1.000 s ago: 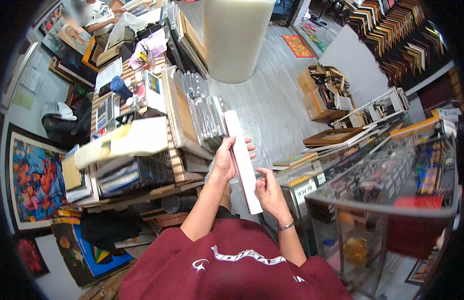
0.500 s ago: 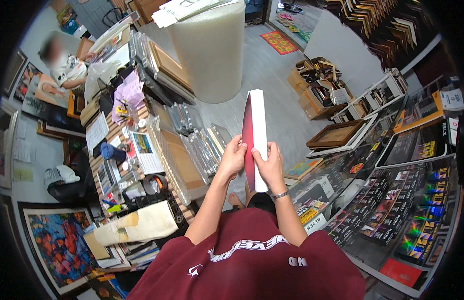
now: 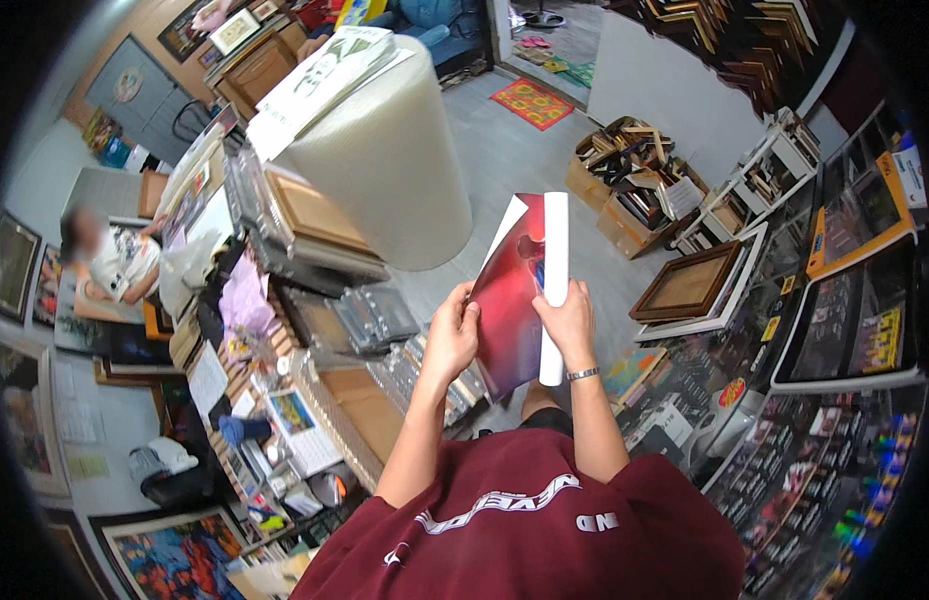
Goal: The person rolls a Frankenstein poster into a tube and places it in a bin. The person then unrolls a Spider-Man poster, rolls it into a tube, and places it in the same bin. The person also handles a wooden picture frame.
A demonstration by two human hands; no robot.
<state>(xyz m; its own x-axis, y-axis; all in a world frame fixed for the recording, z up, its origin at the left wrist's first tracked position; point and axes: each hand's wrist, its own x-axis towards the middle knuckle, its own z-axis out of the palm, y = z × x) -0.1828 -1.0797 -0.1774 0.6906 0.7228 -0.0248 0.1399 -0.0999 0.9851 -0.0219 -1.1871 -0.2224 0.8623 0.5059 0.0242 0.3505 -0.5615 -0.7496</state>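
Note:
Between my hands is a partly unrolled poster, red with darker purple toward its lower end and white on its back. My left hand grips its left edge, the thumb lying on the printed side. Along the right side the sheet is still curled into a white roll, and my right hand is wrapped round that roll with its thumb across the front. A white corner of the sheet folds over at the upper left. The poster is held in the air in front of my body.
A big roll of bubble wrap stands ahead, papers on top. On the left, a cluttered table has wrapped frames leaning beside it; a person is beyond. At right are a glass display case, a brown frame and boxes of moulding pieces.
The poster has been opened wider, showing more of its red printed side. My left hand has moved a little left and my right hand a little right. The view has shifted.

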